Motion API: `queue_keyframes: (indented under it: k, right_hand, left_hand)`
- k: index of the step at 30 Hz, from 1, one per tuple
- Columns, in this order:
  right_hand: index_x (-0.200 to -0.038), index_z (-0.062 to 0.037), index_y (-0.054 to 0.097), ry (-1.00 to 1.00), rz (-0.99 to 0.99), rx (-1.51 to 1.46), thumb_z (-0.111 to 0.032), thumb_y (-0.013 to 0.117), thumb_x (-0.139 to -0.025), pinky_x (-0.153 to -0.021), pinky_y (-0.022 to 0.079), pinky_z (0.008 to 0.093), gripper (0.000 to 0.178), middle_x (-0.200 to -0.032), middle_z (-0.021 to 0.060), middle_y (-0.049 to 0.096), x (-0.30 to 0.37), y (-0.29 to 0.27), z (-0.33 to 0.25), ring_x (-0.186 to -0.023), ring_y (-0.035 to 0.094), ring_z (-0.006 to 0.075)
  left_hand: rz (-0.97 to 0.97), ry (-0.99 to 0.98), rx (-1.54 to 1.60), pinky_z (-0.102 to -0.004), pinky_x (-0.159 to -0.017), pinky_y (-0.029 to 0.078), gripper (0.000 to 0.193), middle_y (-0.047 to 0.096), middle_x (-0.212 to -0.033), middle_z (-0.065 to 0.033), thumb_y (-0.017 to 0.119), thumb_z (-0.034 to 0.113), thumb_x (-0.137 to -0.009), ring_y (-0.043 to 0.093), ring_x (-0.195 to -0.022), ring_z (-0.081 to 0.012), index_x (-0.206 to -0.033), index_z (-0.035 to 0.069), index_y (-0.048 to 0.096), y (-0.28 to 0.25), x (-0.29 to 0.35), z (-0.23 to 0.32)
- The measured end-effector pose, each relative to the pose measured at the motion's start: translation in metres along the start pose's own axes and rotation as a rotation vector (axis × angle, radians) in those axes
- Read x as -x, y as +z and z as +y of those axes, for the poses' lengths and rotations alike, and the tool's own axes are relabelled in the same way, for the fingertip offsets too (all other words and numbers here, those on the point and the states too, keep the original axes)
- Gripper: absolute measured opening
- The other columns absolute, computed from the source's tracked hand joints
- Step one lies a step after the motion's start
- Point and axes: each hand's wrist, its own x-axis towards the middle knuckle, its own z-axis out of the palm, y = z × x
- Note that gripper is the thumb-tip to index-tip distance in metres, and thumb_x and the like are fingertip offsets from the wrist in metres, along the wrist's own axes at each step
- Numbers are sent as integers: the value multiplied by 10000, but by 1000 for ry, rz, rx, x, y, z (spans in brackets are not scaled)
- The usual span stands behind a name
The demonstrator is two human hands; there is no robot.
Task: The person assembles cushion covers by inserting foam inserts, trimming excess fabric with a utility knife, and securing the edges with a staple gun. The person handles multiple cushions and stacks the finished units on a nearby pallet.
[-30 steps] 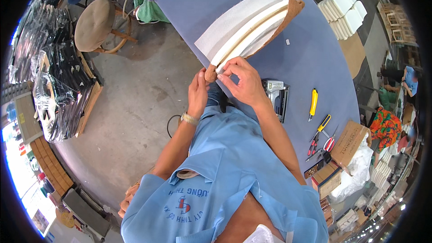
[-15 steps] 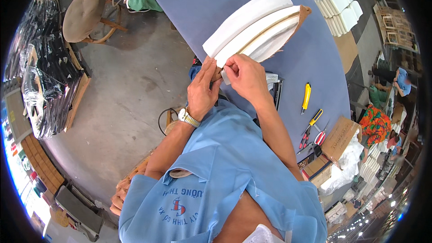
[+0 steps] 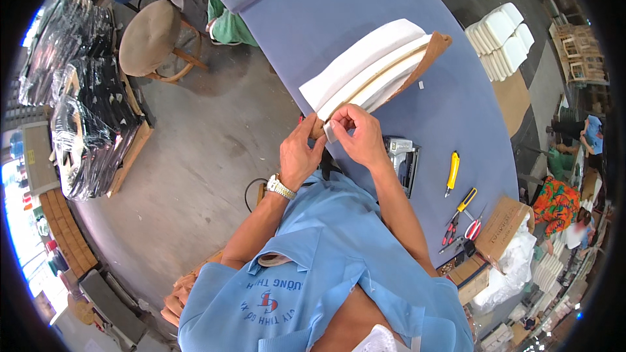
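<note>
A curved, padded panel (image 3: 360, 64) with white layers and a brown strip (image 3: 417, 65) along its right side stands on the blue-topped table (image 3: 450, 107). It looks like an upholstered chair part, though its exact kind is unclear. At its near end, my left hand (image 3: 301, 156) has thumb and fingers closed around the brown corner. My right hand (image 3: 357, 135), fingers bent into a pinch, grips a small white strip (image 3: 330, 132) at that same end. The fingertips of both hands nearly meet there.
Right of my right forearm lies a staple gun (image 3: 404, 160). Farther right are a yellow utility knife (image 3: 452, 173), a yellow-handled screwdriver (image 3: 467, 200), red-handled pliers (image 3: 450, 233) and a cardboard box (image 3: 501, 227). A round stool (image 3: 150, 36) and wrapped stacked parts (image 3: 98, 137) stand left.
The whole view has shifted, so the panel, table and tools sit lower and farther right. Both hands stay at the panel's near end, the right still pinching the white strip.
</note>
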Motion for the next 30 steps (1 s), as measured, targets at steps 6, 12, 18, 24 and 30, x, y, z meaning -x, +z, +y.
queue_keyframes:
  k: [6, 12, 18, 24, 30]
  right_hand:
    - [-909, -22, 649, 4, -64, -45, -63, 700, -904, -613, 486, 290, 66, -775, 41, 647, -17, -4, 2, -653, 580, 121]
    - [-908, -40, 640, -55, -62, -119, -81, 704, -894, -608, 480, 319, 76, -765, 57, 634, -22, 0, 12, -635, 578, 161]
    - [-900, -40, 636, -76, -64, -126, -84, 700, -906, -617, 483, 320, 78, -754, 55, 623, -23, 0, 10, -644, 571, 155]
    - [-1002, -12, 680, 36, -113, -356, -65, 681, -955, -718, 523, 279, 70, -832, 24, 668, -25, -3, 21, -766, 614, 105]
    - [-1098, 7, 649, 183, -47, -839, -49, 643, -1009, -794, 567, 284, 106, -987, 78, 700, 10, -32, 41, -869, 681, 139]
  left_hand:
    - [29, 126, 39, -420, -867, 587, 539, 703, -1249, -198, 753, 57, -838, 719, -1045, -382, -1360, 29, 624, 1, -10, -11]
    - [-11, 146, 40, -412, -842, 593, 511, 702, -1250, -192, 737, 38, -837, 727, -1024, -370, -1339, 51, 642, -8, -20, -9]
    - [-19, 176, 76, -391, -769, 591, 476, 717, -1067, -199, 708, -10, -822, 729, -893, -356, -1292, 29, 650, -11, -21, -8]
    - [-72, 180, -11, -395, -780, 600, 490, 694, -1187, -215, 726, 25, -843, 734, -901, -358, -1322, 29, 622, -22, -30, -10]
    - [-87, 156, -8, -378, -775, 598, 488, 683, -1282, -171, 701, 57, -864, 735, -902, -335, -1346, 50, 621, -24, -29, -4]
